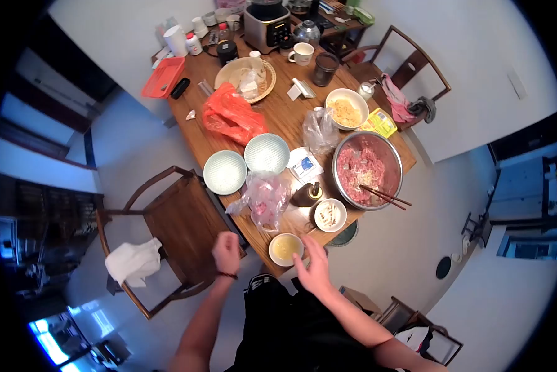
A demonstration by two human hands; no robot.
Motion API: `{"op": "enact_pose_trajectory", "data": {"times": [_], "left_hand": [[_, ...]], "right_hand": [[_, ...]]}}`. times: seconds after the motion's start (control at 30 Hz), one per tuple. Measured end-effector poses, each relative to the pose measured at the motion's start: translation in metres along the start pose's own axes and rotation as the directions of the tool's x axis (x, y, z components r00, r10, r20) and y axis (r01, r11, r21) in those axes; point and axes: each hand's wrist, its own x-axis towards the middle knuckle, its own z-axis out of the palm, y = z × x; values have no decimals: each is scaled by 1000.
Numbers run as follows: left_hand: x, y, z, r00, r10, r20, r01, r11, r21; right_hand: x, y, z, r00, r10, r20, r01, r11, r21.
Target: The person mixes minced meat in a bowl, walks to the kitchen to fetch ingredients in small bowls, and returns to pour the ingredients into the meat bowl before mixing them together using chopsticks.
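A small white bowl (277, 260) of yellowish liquid (286, 247) stands at the table's near corner. My right hand (314, 266) is at the bowl's right side, fingers stretched and thumb apart at the rim; a firm grip does not show. To the left of the bowl, off the table edge, my left hand (226, 250) is closed with curled fingers. Whatever may be inside it is hidden. Just beyond the bowl are a bowl of pale strips (330, 216), a dark bottle (304, 196) and a plastic bag with something pink (267, 201).
A big metal basin (397, 167) of minced meat (360, 167) with chopsticks (385, 197) sits on the right. Two pale green plates (224, 172), a red bag (232, 115) and a bowl of yellow food (345, 111) lie farther back. A wooden chair (179, 226) stands left.
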Motion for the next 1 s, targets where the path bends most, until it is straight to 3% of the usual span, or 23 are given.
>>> {"op": "enact_pose_trajectory", "data": {"times": [0.03, 0.07, 0.1, 0.17, 0.23, 0.27, 0.37, 0.43, 0.47, 0.57, 0.67, 0.77, 0.83, 0.87, 0.97, 1.0], "left_hand": [[-32, -26, 22, 994, -60, 87, 62, 998, -24], [-61, -25, 38, 949, -211, 232, 250, 956, -152], [-80, -46, 61, 925, -246, 288, 307, 933, -189], [-104, -69, 94, 914, -270, 302, 344, 910, -229], [-112, -67, 114, 913, -303, 273, 399, 803, -444], [-113, -67, 117, 903, -336, 266, 421, 810, -408], [-119, -67, 123, 895, -351, 274, 444, 743, -500], [-119, -74, 127, 897, -348, 271, 440, 747, -499], [-118, -78, 129, 903, -345, 255, 429, 758, -491], [-116, -75, 133, 911, -335, 239, 411, 774, -482], [-120, -67, 134, 909, -348, 230, 417, 776, -473], [-113, -80, 138, 894, -371, 252, 449, 760, -470], [-107, -93, 143, 964, -180, 198, 251, 862, -439], [-111, -80, 139, 924, -261, 280, 381, 709, -593], [-116, -52, 131, 926, -232, 298, 373, 680, -631], [-120, -40, 129, 927, -232, 296, 373, 676, -636]], "right_hand": [[-8, 26, -1, 995, 101, 28, -100, 994, -37], [-10, 50, 1, 996, 82, 45, -81, 996, -32], [-11, 76, 4, 992, 111, 63, -107, 992, -68], [-15, 108, 6, 986, 135, 101, -124, 987, -103], [-12, 118, 13, 943, 214, 254, -196, 976, -94], [-15, 123, 17, 943, 205, 261, -186, 978, -94], [-15, 136, 34, 920, 195, 339, -161, 979, -127], [-13, 129, 39, 910, 252, 330, -270, 963, 9], [-15, 128, 37, 940, 189, 286, -178, 982, -64], [-10, 127, 36, 950, 168, 264, -146, 984, -102], [-2, 141, 43, 914, 243, 325, -231, 970, -77], [1, 169, 57, 916, 222, 335, -211, 975, -68], [5, 163, 49, 905, 220, 364, -204, 976, -82], [7, 158, 43, 895, 212, 392, -194, 977, -85], [6, 135, 23, 866, 257, 429, -278, 961, -14], [5, 152, 24, 883, 205, 423, -218, 976, -19]]}}
